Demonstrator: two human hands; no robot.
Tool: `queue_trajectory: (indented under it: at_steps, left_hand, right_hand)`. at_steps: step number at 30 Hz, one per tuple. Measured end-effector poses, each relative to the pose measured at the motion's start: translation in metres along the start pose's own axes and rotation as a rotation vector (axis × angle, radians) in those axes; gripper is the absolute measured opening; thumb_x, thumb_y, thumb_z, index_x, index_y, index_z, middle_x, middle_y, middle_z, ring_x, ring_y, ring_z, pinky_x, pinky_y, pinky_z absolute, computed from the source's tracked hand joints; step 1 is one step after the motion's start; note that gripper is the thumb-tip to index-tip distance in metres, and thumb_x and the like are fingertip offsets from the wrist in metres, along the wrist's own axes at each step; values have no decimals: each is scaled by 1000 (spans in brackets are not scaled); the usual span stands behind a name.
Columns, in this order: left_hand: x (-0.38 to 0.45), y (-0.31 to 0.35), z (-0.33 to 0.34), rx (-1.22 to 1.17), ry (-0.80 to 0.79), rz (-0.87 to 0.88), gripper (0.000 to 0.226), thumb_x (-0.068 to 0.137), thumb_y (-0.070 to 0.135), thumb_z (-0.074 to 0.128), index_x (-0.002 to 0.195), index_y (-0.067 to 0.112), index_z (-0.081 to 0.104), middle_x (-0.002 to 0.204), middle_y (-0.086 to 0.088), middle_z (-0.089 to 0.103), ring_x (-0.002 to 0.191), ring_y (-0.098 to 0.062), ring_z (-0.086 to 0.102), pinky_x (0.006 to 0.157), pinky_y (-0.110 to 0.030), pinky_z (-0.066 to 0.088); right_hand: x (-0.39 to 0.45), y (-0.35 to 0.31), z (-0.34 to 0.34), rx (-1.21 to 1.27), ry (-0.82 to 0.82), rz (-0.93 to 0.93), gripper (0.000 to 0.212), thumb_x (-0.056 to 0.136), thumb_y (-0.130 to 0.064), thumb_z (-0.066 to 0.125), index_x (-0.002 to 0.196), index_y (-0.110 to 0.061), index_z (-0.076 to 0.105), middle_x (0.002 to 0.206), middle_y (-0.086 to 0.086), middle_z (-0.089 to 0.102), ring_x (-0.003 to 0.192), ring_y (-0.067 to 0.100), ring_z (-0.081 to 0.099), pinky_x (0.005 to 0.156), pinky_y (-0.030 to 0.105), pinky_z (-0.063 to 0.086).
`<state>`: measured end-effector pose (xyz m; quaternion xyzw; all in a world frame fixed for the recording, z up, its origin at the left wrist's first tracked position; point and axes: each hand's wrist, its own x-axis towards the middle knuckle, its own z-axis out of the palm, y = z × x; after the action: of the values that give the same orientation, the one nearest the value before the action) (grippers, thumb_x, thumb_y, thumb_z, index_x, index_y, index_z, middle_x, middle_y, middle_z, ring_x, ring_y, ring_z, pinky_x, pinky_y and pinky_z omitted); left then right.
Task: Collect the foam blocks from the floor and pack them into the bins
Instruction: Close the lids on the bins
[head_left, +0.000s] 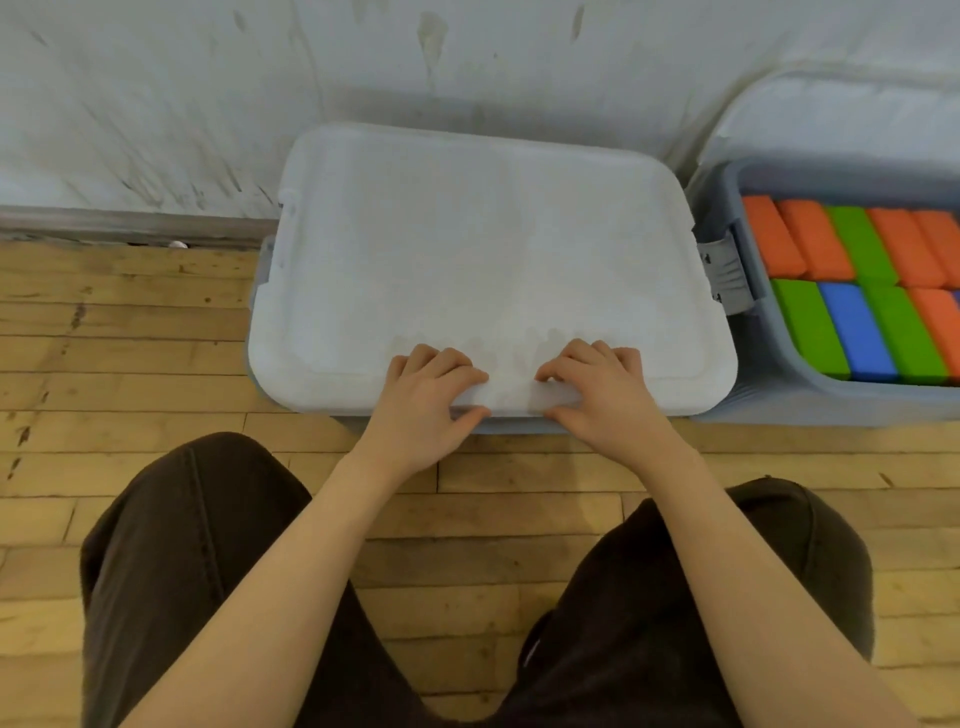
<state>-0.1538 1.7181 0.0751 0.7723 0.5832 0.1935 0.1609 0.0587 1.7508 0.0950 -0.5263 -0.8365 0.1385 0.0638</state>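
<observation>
A grey bin sits against the wall in front of me, covered by its white lid (483, 249). My left hand (431, 400) and my right hand (602, 400) both grip the lid's near edge, fingers curled on top and thumbs under the rim. To the right stands a second, open grey bin (810, 374) packed with orange, green and blue foam blocks (852, 291) laid in rows. A grey latch (724, 273) hangs on the covered bin's right side. What lies inside the covered bin is hidden.
A scuffed white wall (208, 104) with a baseboard runs behind the bins. The wooden floor (130, 364) stretches to the left and towards me. My knees in dark trousers (197, 545) are below the hands.
</observation>
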Motion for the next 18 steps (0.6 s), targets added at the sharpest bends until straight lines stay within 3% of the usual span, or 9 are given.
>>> queue_trajectory:
  at_steps: [4, 9, 14, 18]
  left_hand:
    - [-1, -5, -3, 2, -21, 4, 33, 84, 36, 58, 108, 16, 68, 111, 1, 63, 104, -23, 52, 84, -31, 29]
    - [12, -17, -13, 60, 28, -25, 48, 88, 43, 36, 111, 15, 67, 114, -2, 62, 105, -27, 54, 86, -37, 36]
    - [34, -52, -34, 108, 169, -281, 42, 95, 31, 48, 132, 13, 50, 135, -10, 47, 124, -33, 39, 99, -42, 29]
    - [47, -99, -53, 129, 206, -491, 52, 96, 32, 44, 142, 9, 33, 147, -13, 31, 133, -34, 26, 108, -43, 19]
  right_hand:
    - [2, -7, 2, 8, -37, 30, 29, 84, -26, 63, 112, -24, 61, 109, -6, 53, 102, 17, 44, 80, 30, 26]
    - [20, -22, 5, 51, 67, 26, 31, 88, -32, 58, 117, -21, 62, 113, -1, 56, 101, 22, 49, 84, 32, 30]
    - [78, -64, 15, 77, 98, 16, 34, 94, -25, 49, 127, -20, 57, 125, 1, 54, 112, 25, 49, 91, 35, 31]
    - [126, -96, 34, 40, 33, -31, 43, 98, -31, 42, 140, -26, 42, 149, -2, 35, 134, 21, 32, 106, 37, 19]
